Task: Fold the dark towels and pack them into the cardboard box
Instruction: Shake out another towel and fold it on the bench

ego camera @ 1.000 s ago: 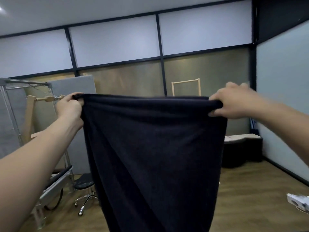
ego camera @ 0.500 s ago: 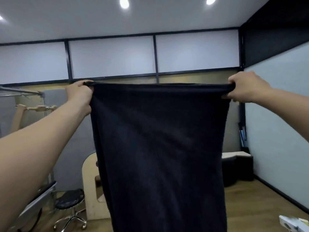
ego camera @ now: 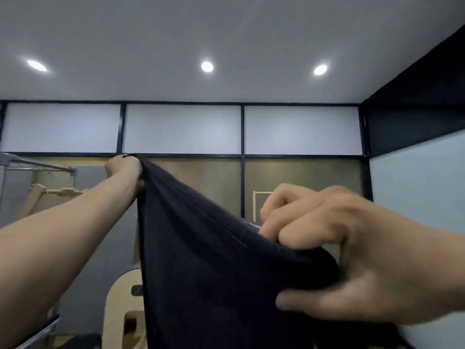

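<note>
Holding up one dark towel (ego camera: 226,273) by its top edge, centre of frame, hanging down past the bottom edge.
Left hand (ego camera: 124,170), centre left and high: clenched round one corner.
Right hand (ego camera: 327,250), large at right of frame: fingers curled over the edge, thumb beneath, pinching bunched cloth.

Versus half a second back: no longer stretched level and wide. Right corner pulled in close and lower, top edge now sloping down from left to right. View tipped upward too.

Probably the start of bringing corner to corner for a first fold; folding of this towel not yet done.

Cardboard box not in view. No table or floor in view either.

Room: white ceiling (ego camera: 151,34) with three round lights (ego camera: 207,66), frosted panels (ego camera: 181,129) in black framing, metal rack (ego camera: 37,163) at left edge, pale wooden frame (ego camera: 118,311) at lower left.
</note>
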Demonstrator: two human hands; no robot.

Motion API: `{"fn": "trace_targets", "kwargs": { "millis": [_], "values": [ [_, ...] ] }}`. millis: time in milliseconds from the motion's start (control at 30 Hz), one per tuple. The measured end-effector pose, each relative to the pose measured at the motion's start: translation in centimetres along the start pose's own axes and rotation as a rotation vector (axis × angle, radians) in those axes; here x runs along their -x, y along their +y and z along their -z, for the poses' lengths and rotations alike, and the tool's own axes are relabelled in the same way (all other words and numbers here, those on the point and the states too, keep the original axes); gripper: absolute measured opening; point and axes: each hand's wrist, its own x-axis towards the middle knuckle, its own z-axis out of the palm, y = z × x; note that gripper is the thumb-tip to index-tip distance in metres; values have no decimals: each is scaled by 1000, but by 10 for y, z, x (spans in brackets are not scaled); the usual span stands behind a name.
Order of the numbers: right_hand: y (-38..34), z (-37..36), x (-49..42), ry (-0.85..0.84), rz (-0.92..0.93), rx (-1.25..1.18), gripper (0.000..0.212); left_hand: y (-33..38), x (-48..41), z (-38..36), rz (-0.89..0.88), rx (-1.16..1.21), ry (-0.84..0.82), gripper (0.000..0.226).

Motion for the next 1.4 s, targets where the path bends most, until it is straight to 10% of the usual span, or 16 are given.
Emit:
{"fn": "trace_targets", "kwargs": {
  "millis": [200,433,667,833,1400],
  "values": [
    [73,30,34,-205,-416,445,51,-18,-21,30,110,-53,136,35],
    [129,34,42,41,-725,145,41,2,-10,24,-116,-226,21,25],
    [154,70,19,358,-824,477,35,49,-20,20,-543,-664,-292,32],
    [175,49,14,-172,-925,597,16,34,-29,37,-635,-914,-364,23],
    [273,-14,40,337,-1234,295,44,-90,-55,2,-1,-680,-539,30]
  ]
}}
